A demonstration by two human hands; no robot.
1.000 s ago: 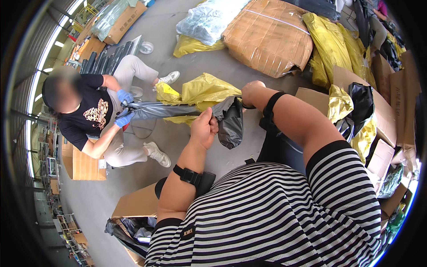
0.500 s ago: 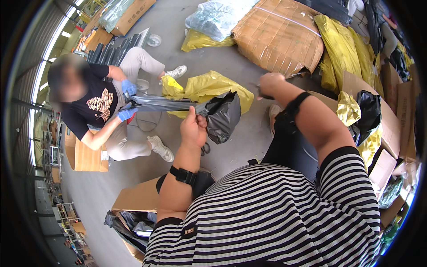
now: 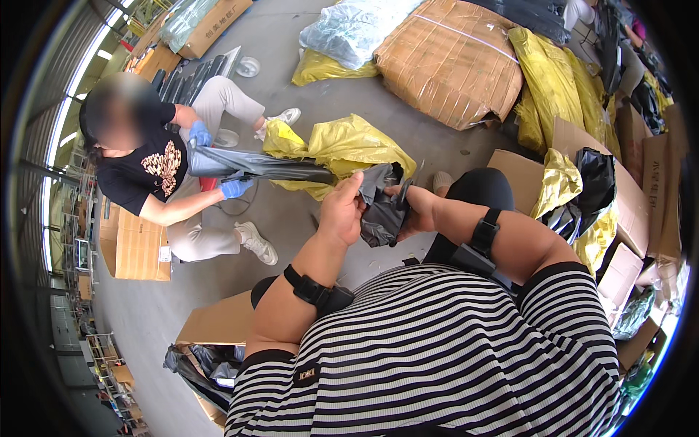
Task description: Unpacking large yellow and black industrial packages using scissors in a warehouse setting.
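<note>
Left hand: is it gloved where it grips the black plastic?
No, the left hand pinching the black plastic shows bare skin.

Looks like a whse / pkg workshop. Smooth grey concrete-type flr point(image 3: 156, 320); dark ribbed wall point(image 3: 45, 102) far left; metal-framed shelving point(image 3: 111, 357) w/ small boxes, left. Big taped brown cardboard bundle point(image 3: 448, 62), far ctr; long yellow plastic sacks point(image 3: 555, 84), far right; open brown cardboard cartons point(image 3: 513, 169), right + near left. Seated co-worker point(image 3: 120, 175) in blue gloves point(image 3: 234, 189), left.
</note>
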